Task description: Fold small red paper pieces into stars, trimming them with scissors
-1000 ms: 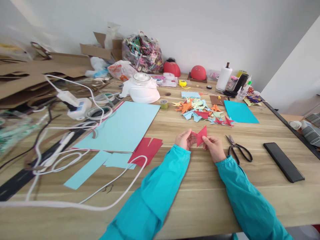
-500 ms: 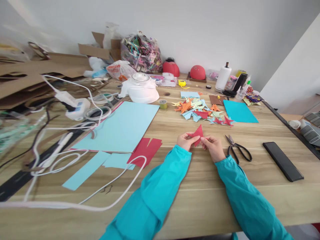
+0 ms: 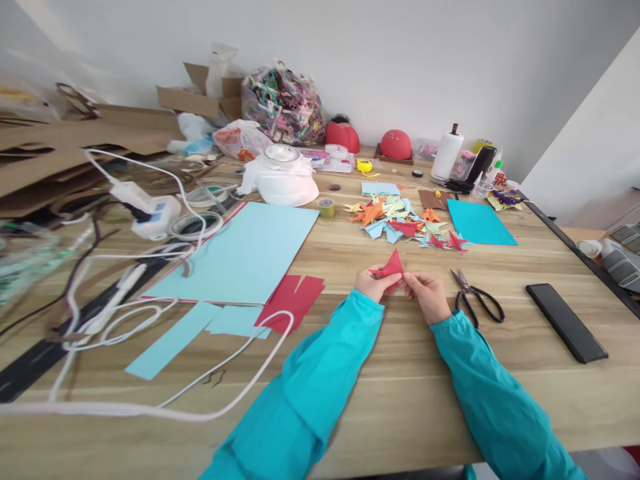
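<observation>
A small piece of folded red paper [image 3: 395,262] is held above the table, a pointed flap standing up from it. My left hand [image 3: 373,283] pinches its left side between thumb and fingers. At its right edge the thumb and fingers of my right hand [image 3: 425,291] are closed on the paper, and the exact spot they grip is partly hidden. Beyond my hands lies a pile of folded paper cranes [image 3: 395,217] in orange, light blue, green and red. Black-handled scissors [image 3: 475,293] lie just right of my right hand.
Light blue sheets [image 3: 240,257], cut red strips [image 3: 293,300] and a white cable [image 3: 200,417] lie to the left. A black phone [image 3: 565,323] rests at the right. Behind the cranes are a teal sheet [image 3: 480,223], a thread spool [image 3: 326,209] and a bagged white item [image 3: 283,180].
The red paper has turned slightly and its upright point has shifted a little left. My right fingers have moved slightly along its right edge. The things on the table stay put.
</observation>
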`<state>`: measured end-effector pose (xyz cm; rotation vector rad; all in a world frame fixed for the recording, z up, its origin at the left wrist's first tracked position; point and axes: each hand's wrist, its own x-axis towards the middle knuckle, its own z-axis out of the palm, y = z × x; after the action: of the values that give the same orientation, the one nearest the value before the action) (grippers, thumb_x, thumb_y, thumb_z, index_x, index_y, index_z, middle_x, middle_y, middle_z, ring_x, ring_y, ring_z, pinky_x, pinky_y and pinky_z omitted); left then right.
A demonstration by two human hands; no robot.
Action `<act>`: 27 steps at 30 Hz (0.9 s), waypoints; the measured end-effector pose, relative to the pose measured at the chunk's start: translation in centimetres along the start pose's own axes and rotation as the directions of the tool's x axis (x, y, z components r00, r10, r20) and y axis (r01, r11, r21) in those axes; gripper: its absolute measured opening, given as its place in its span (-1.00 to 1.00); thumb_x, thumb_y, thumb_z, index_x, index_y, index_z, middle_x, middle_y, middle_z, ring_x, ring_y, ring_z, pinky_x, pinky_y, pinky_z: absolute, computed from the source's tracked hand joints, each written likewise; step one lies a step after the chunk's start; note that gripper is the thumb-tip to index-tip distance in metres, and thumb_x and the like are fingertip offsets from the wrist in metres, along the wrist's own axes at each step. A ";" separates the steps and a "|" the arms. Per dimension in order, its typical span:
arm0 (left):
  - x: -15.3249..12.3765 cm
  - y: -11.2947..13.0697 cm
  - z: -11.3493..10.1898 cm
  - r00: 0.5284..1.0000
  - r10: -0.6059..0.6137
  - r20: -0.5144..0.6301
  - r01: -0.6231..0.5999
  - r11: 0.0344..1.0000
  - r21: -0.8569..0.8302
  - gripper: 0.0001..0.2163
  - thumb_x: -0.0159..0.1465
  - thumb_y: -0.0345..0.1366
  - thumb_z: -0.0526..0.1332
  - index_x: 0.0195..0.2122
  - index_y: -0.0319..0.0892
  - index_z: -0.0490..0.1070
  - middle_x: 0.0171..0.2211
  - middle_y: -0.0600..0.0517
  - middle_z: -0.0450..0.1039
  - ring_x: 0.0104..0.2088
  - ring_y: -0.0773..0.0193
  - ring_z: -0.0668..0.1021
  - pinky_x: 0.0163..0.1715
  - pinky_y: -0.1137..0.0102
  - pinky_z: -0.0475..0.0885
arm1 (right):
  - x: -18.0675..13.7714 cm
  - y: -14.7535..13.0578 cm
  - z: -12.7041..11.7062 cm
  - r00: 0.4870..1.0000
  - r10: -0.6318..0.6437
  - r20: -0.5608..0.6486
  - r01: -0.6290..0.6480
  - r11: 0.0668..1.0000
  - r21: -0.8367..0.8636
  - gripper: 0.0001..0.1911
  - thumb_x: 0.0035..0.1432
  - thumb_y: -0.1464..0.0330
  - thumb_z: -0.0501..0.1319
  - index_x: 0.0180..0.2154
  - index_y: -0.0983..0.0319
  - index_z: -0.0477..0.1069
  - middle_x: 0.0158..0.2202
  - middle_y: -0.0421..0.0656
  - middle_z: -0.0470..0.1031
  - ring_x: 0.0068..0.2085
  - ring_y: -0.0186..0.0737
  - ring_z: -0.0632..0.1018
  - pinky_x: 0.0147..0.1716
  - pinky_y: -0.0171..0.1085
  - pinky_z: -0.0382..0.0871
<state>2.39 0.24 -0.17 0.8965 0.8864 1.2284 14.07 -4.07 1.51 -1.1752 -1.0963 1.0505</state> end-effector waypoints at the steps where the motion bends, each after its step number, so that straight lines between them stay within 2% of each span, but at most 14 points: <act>1: -0.1 0.1 0.0 1.000 0.018 0.000 -0.018 0.999 0.034 -0.70 -0.30 -0.30 0.41 -0.50 -0.29 0.49 -0.58 0.01 0.50 -0.55 0.30 0.50 -0.48 0.40 0.40 | 0.0 0.0 0.0 1.000 0.005 0.004 -0.005 1.000 0.006 -0.73 -0.10 0.17 0.25 -0.58 0.26 0.45 -0.64 -0.21 0.45 -0.66 -0.41 0.33 -0.65 -0.37 0.21; 4: -0.2 0.1 0.0 0.999 0.039 -0.027 -0.037 0.997 0.074 -0.72 -0.29 -0.30 0.41 -0.52 -0.28 0.49 -0.61 0.04 0.49 -0.59 0.33 0.47 -0.53 0.44 0.39 | 0.0 0.0 0.1 0.999 0.036 -0.025 -0.035 0.999 0.038 -0.75 -0.15 0.20 0.29 -0.60 0.27 0.44 -0.64 -0.20 0.45 -0.66 -0.42 0.33 -0.66 -0.38 0.20; 9: 0.0 0.0 0.0 0.999 -0.002 -0.033 0.003 0.999 0.039 -0.70 -0.31 -0.31 0.42 -0.51 -0.29 0.49 -0.62 0.05 0.48 -0.59 0.32 0.48 -0.51 0.42 0.40 | 0.1 0.1 0.1 0.992 0.072 -0.100 -0.064 0.995 0.078 -0.74 -0.25 0.22 0.34 -0.64 0.27 0.38 -0.68 -0.24 0.41 -0.68 -0.44 0.31 -0.68 -0.39 0.17; 20: 0.4 -0.6 -0.3 1.000 -0.013 -0.018 0.013 1.000 -0.011 -0.68 -0.30 -0.29 0.42 -0.48 -0.28 0.48 -0.57 0.03 0.50 -0.55 0.28 0.51 -0.41 0.33 0.44 | 0.0 0.1 -0.1 0.999 0.041 -0.012 -0.040 0.994 0.106 -0.76 -0.14 0.21 0.29 -0.61 0.25 0.38 -0.67 -0.25 0.41 -0.66 -0.44 0.32 -0.66 -0.40 0.14; 27: 0.4 -0.6 -0.4 1.000 -0.012 -0.018 0.011 0.999 -0.048 -0.66 -0.32 -0.25 0.42 -0.49 -0.28 0.47 -0.52 -0.01 0.52 -0.48 0.23 0.53 -0.38 0.34 0.44 | 0.0 -0.4 -0.1 0.992 0.120 0.046 -0.126 0.979 0.160 -0.74 -0.11 0.19 0.25 -0.57 0.28 0.44 -0.68 -0.21 0.42 -0.66 -0.41 0.35 -0.68 -0.39 0.15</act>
<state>2.32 0.63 -0.86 0.8416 0.8725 1.2445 14.15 -4.12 1.94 -1.1079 -0.9557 1.2377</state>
